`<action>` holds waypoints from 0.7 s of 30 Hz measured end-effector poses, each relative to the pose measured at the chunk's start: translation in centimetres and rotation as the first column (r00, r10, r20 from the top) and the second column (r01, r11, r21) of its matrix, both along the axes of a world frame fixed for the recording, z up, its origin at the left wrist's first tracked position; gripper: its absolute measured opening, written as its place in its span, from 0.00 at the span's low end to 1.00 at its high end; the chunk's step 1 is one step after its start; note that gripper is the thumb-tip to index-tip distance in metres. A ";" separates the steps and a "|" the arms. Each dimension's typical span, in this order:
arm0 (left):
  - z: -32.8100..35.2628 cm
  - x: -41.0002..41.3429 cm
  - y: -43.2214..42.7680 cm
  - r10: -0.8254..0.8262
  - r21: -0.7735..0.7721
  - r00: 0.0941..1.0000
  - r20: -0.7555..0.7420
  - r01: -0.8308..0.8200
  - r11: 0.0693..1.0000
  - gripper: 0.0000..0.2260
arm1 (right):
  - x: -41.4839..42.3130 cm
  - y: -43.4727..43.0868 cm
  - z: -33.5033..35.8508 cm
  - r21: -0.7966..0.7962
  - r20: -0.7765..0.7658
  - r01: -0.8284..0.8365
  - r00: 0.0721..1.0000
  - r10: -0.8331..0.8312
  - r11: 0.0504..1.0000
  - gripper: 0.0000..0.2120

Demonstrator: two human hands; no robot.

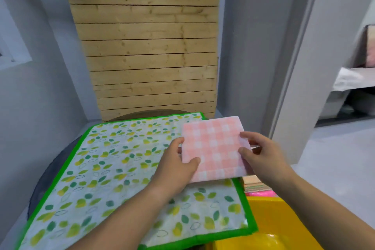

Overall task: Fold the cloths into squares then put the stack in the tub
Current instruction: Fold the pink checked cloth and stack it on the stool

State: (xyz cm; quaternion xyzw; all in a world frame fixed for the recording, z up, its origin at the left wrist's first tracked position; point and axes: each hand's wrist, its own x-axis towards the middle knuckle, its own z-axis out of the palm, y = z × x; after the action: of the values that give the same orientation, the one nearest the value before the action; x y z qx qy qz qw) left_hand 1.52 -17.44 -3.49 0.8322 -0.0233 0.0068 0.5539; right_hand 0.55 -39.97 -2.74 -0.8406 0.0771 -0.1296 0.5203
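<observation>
Holding the cloth [215,148] from both sides, the left hand [176,168] pinches its 9 o'clock edge with the thumb on top. The right hand [263,154] pinches the 3 o'clock edge, also thumb on top. The cloth is pink check, already folded to a near square, so it has no real long axis; its edges sit a little askew to the mat [113,168]. It hangs over the mat's far right corner, and its right side juts past the green border. Fingers tucked beneath suggest it is lifted rather than lying flat.

The coming move likely turns on what lies at 5 o'clock from the cloth. Just under its near right corner shows a small stack [252,184] of folded cloths above a pink thing [261,194], and nearer still is the yellow tub [269,215]. Whether the stack sits inside the tub cannot be told. The right hand is the nearer one to both, almost above the stack; the left would have to cross the mat.

No brand, label or writing can be read anywhere.
</observation>
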 end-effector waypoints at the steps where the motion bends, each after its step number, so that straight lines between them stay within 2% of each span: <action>1: -0.3 -0.1 -2.2 -0.030 0.008 1.000 -0.003 0.030 1.000 0.32 | -0.6 -1.8 0.2 -0.006 -0.012 0.032 0.999 -0.032 0.999 0.13; 4: -1.4 -0.9 -9.1 -0.099 0.026 0.995 -0.010 0.100 0.995 0.36 | -2.6 -7.4 0.4 0.005 -0.061 0.103 0.993 -0.102 0.995 0.14; 7: -2.8 -1.4 -16.5 -0.121 0.007 0.993 0.011 0.121 0.993 0.28 | -3.3 -13.1 -1.0 -0.040 -0.079 0.182 0.980 -0.184 0.983 0.15; 10: -4.0 -2.0 -21.4 -0.065 -0.018 0.998 -0.008 0.065 0.998 0.33 | -3.1 -16.1 -2.3 -0.052 -0.082 0.208 0.974 -0.212 0.977 0.16; 13: -7.5 -2.0 -26.8 -0.006 -0.118 0.996 -0.088 -0.004 0.993 0.36 | -1.7 -19.2 -4.7 -0.094 -0.086 0.203 0.974 -0.211 0.975 0.16; 17: -12.2 0.0 -30.1 0.062 -0.159 0.985 -0.163 -0.089 0.983 0.36 | 1.3 -22.1 -9.8 -0.145 -0.098 0.160 0.980 -0.175 0.976 0.16; 21: -15.1 4.5 -30.0 0.113 -0.057 0.985 -0.133 -0.121 0.991 0.34 | 6.0 -22.7 -13.6 -0.222 -0.071 0.097 0.991 -0.115 0.970 0.18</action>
State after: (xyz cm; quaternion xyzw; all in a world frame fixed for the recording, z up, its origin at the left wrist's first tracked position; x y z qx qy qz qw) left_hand 6.02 -47.40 -18.64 0.8123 0.0619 -0.0141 0.5798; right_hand 6.50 -62.64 -16.35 -0.8920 0.1287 -0.1297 0.4135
